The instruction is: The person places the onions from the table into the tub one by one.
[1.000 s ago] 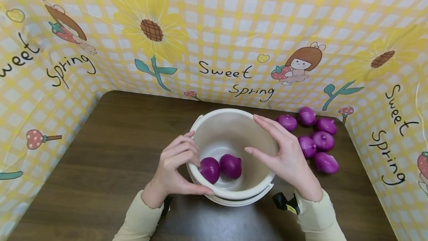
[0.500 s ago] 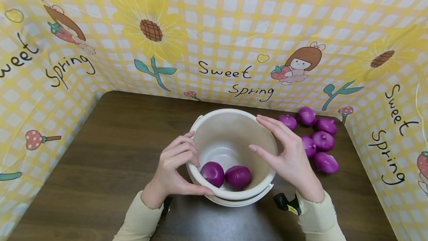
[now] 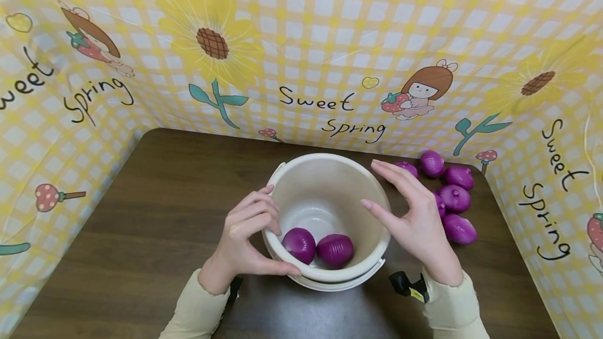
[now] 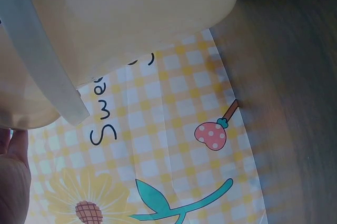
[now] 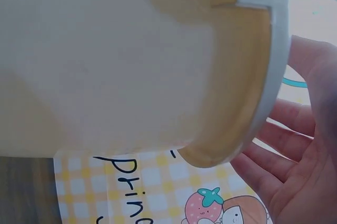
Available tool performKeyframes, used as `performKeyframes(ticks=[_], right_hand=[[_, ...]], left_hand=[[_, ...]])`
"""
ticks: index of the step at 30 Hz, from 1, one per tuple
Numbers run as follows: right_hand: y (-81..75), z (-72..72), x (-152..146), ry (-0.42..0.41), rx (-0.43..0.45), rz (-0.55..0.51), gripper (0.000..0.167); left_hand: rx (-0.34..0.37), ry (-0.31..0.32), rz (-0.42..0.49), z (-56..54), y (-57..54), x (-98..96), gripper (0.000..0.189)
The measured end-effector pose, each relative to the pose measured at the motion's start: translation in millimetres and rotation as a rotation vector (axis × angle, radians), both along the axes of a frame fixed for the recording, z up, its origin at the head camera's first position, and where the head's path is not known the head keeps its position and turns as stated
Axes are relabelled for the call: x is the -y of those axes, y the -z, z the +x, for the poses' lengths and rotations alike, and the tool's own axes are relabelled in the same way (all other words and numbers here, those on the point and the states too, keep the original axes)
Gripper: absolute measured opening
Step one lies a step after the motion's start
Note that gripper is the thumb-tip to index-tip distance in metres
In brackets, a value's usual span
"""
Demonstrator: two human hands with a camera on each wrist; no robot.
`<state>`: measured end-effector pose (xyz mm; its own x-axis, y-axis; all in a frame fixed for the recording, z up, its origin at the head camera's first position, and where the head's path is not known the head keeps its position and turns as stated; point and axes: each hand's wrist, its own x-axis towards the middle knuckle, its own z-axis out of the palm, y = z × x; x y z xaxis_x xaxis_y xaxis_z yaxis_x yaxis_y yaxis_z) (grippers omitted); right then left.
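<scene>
Rising behind it all, the checked cloth (image 3: 301, 41) backs the dark table (image 3: 118, 213). Over the table's middle is the bucket (image 3: 325, 182), mouth up; whether its base sits flat I can't tell. Looks like stiff, light plastic, best held by opposite sides of the rim. And the left hand (image 3: 249, 234) has it there, thumb and fingers gripping the rim! Across from it, the right hand (image 3: 416, 216): fingers straight, thumb spread away, contact unclear. Down inside, by the near wall, two onions (image 3: 335, 250) side by side: firm, probably slippery, best cupped round the middle. Six more onions (image 3: 455, 198) cluster at the right.
</scene>
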<state>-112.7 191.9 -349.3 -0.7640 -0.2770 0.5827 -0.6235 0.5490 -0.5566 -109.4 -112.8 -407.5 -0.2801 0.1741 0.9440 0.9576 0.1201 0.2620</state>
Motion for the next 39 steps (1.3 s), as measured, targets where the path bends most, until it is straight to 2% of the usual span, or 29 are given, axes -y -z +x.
performKeyframes(ticks=[29, 39], right_hand=[[-0.8, 0.8, -17.7, 0.084, 0.028, -0.018, 0.070], [2.3, -0.5, -29.4, 0.117, 0.003, -0.042, 0.073]], left_hand=[[-0.001, 0.001, 0.002, 1.2, -1.7, 0.6, 0.060], [-0.004, 0.002, 0.002, 0.9, -1.5, 0.3, 0.060]])
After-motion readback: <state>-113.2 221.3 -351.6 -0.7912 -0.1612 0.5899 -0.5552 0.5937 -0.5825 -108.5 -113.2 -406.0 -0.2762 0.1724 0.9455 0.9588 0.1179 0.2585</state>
